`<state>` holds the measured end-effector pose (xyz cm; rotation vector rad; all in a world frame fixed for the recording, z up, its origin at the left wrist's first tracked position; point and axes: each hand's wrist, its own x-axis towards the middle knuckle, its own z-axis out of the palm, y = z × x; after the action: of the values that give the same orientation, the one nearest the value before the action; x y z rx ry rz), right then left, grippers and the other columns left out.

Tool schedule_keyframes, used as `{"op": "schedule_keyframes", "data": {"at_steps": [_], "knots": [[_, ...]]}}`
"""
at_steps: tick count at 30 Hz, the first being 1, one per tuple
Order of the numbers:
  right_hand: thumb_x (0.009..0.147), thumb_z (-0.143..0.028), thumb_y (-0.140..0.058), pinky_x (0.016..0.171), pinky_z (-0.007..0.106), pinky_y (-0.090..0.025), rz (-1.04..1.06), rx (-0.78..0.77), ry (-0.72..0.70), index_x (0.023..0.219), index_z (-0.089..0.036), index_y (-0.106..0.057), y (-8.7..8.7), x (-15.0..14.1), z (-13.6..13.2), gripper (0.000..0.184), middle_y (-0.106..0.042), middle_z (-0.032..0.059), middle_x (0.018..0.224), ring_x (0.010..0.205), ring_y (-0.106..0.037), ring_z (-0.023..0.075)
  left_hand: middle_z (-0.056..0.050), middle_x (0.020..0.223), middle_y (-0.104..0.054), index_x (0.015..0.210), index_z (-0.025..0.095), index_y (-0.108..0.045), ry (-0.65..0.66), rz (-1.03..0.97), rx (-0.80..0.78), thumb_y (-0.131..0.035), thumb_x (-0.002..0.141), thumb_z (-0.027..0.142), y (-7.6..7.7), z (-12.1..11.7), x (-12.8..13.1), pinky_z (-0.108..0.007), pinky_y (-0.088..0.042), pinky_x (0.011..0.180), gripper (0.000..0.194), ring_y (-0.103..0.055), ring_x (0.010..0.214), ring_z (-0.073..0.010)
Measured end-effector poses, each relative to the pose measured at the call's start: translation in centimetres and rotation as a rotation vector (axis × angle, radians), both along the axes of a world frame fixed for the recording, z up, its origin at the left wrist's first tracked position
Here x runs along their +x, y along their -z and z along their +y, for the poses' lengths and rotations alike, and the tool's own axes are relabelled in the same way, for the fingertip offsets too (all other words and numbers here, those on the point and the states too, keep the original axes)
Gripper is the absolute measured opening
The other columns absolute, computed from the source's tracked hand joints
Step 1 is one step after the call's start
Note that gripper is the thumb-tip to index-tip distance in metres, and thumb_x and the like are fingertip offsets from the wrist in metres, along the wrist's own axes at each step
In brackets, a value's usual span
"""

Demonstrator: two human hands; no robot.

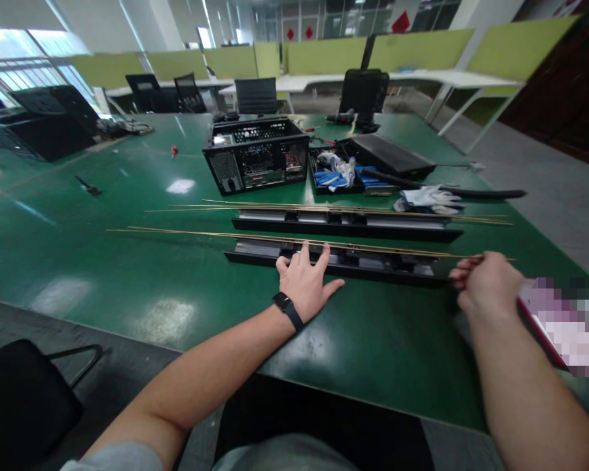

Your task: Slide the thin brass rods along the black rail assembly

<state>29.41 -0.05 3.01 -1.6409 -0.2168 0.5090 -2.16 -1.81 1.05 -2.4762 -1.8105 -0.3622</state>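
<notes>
My left hand (305, 280) lies flat with fingers spread on the near black rail (373, 265), pressing its left part against the green table (127, 275). A black watch is on that wrist. Thin brass rods (201, 234) lie along the top of this rail. My right hand (485, 282) is at the rail's right end, fingers curled and pinched around the ends of the brass rods. A second black rail (346, 224) with more brass rods (275, 207) lies parallel just behind.
An open black computer case (255, 154) stands behind the rails. To its right lie a black tray with blue and white gloves (336, 171), a flat black panel (390, 154), white gloves (429, 198) and a black cable. Office chairs and desks stand beyond.
</notes>
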Motion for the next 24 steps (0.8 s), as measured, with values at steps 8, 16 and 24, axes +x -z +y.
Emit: {"op": "schedule_keyframes", "data": {"at_steps": [8, 16, 24], "knots": [[0.099, -0.009, -0.044, 0.037, 0.022, -0.029, -0.005, 0.033, -0.005, 0.079, -0.022, -0.054, 0.1, -0.1, -0.4, 0.026, -0.056, -0.0027, 0.067, 0.044, -0.052, 0.0094, -0.025, 0.181, -0.047, 0.175, 0.034, -0.051, -0.021, -0.032, 0.012, -0.062, 0.107, 0.074, 0.3, -0.3, 0.0, -0.056, -0.043, 0.109, 0.080, -0.063, 0.139, -0.0391], [0.101, -0.008, -0.046, 0.038, 0.023, -0.028, -0.003, 0.050, -0.032, 0.080, -0.022, -0.056, 0.1, -0.6, -0.9, 0.027, -0.057, -0.0029, 0.065, 0.044, -0.052, 0.0099, -0.025, 0.179, -0.049, 0.173, 0.035, -0.054, -0.035, -0.029, 0.028, -0.064, 0.106, 0.073, 0.3, -1.8, -0.8, -0.056, -0.044, 0.109, 0.078, -0.065, 0.138, -0.0390], [0.097, -0.012, -0.049, 0.033, 0.021, -0.029, 0.008, 0.056, -0.030, 0.078, -0.020, -0.058, 0.9, 0.3, -0.3, 0.023, -0.060, -0.0014, 0.065, 0.042, -0.055, 0.0109, -0.025, 0.178, -0.050, 0.170, 0.037, -0.057, -0.032, -0.041, 0.029, -0.065, 0.107, 0.071, 0.8, -0.9, -0.9, -0.059, -0.044, 0.110, 0.073, -0.065, 0.138, -0.0393]]}}
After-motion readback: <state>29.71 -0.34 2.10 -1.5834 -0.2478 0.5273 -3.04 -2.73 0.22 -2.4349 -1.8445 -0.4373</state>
